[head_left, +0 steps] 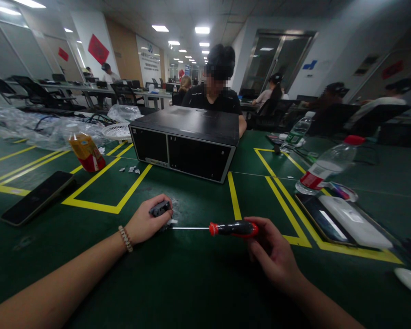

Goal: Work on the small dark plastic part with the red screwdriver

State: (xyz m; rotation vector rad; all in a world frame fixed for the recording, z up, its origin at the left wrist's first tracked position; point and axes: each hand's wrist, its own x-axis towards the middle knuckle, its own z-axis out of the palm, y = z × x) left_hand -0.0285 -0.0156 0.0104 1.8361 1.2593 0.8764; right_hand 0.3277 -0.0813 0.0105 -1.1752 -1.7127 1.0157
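Note:
In the head view my left hand [150, 219], with a beaded bracelet [125, 238] at its wrist, is closed around a small dark grey part [160, 208] low over the table. What kind of part it is I cannot make out. My right hand [274, 251] grips the end of a red and black screwdriver [234, 228] between thumb and fingers. The screwdriver lies level, and its thin shaft reaches left to the part, by a small white scrap. Whether the tip touches the part is hidden.
A black computer case [195, 146] lies ahead, with a person seated behind it. To the left are a drink bottle [85, 148], a black phone-like slab [37, 197] and a white basket [117, 132]. Two water bottles and phones [325, 219] lie right. Yellow tape marks the green table [198, 283].

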